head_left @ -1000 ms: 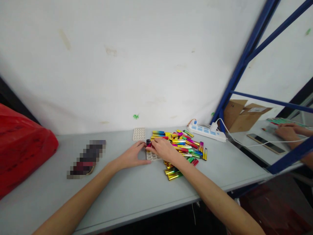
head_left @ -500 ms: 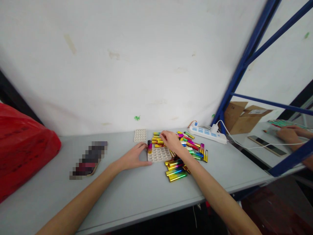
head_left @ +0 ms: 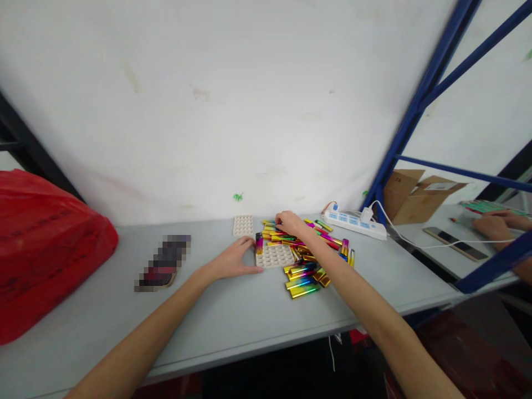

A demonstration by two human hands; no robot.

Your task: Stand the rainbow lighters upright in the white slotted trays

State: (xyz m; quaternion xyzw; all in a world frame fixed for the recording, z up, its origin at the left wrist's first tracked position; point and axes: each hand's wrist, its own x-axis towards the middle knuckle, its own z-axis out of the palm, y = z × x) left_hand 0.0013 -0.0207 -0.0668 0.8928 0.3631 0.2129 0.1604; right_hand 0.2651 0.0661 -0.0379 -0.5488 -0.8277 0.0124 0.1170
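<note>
Left hand (head_left: 238, 260): I saw it on the left side of the tray, thumb and fingers spread well apart, gripping nothing that I could see; the thumb tip lay at the near left corner and the fingertips were just beside the upright lighter.
Right hand (head_left: 290, 224): its fingers were curled together, low over the far part of the pile; I could not make out whether anything was pinched between them.
Tray (head_left: 275, 256): pale, with rows of round holes, it lay flat on the worktop (head_left: 233, 321) between the left hand and the pile.
Upright lighter (head_left: 259, 244): black-topped, with a purple and gold body, it stood at the tray's far left corner.
Pile (head_left: 306, 265): shiny lighters in gold, red, green, blue and purple lay loosely heaped to the right of the tray, partly hidden from me by the right forearm.
Second tray (head_left: 243, 225): smaller in my view, it lay beyond the left hand, near the wall (head_left: 208, 138).
Power strip (head_left: 354, 223): white, with a plug in it, it lay behind the pile to the right.
Red bag (head_left: 54, 249): it filled the left end of my view.
</note>
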